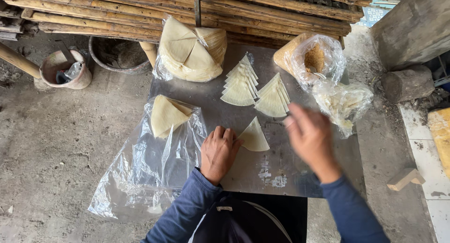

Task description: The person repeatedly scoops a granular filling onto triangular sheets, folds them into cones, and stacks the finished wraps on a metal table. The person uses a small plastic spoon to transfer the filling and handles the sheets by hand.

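— Left hand [219, 151]?
— Pressed flat, fingers on the single wrapper triangle [253, 136] at the metal sheet [300, 177] centre.
— Right hand [309, 136]?
— Blurred above the sheet; grip unclear. Beyond it: two fanned wrapper stacks [255, 88], filling bag [313, 60] right, plastic bag [154, 154] left.
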